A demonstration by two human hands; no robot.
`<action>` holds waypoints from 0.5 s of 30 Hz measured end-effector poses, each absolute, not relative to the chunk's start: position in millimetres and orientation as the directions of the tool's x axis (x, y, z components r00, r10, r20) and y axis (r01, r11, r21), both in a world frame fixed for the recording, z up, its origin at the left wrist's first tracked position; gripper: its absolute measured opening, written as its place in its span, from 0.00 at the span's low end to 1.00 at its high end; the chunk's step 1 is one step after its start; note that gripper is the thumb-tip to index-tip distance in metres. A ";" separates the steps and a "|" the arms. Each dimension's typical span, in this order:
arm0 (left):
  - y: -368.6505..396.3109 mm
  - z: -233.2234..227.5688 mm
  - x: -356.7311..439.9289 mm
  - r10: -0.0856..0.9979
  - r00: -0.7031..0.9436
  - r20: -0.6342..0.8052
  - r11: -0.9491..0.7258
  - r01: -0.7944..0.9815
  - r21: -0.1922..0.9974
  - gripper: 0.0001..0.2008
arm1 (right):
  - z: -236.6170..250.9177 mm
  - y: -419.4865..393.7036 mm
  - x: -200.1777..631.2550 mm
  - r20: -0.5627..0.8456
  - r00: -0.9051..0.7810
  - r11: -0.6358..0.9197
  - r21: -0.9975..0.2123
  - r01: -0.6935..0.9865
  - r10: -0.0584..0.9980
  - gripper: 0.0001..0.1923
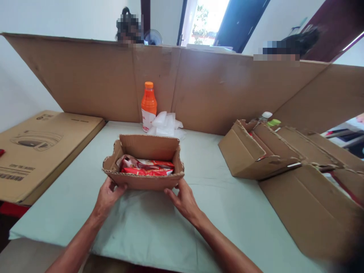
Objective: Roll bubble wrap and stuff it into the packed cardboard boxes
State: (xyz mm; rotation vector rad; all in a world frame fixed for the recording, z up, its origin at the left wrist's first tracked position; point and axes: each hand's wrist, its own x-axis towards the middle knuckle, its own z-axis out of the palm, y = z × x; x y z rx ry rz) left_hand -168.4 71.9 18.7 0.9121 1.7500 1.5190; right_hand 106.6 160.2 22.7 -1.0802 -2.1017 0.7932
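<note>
Both hands, left [107, 195] and right [183, 199], fingers clamped on box [143, 181] corners. Red packets [148, 168] inside; orange bottle [148, 106] behind, on counter [148, 223].

White walls [34, 15] and a bright doorway [206, 19] — a tall cardboard screen [216, 91] rings the pale-green table [227, 212].

An open, rough-cut cardboard box [143, 163] stands upright near the table's [142, 227] front edge, around its middle. Inside lie red-and-white snack packets [146, 167], lying flat and overlapping.
</note>
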 end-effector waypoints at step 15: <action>100.5 -23.4 -198.5 0.725 -0.689 -0.021 -0.027 -0.060 0.998 0.21 | 44.0 278.6 93.6 0.191 -0.570 0.458 -0.807 0.372 0.799 0.16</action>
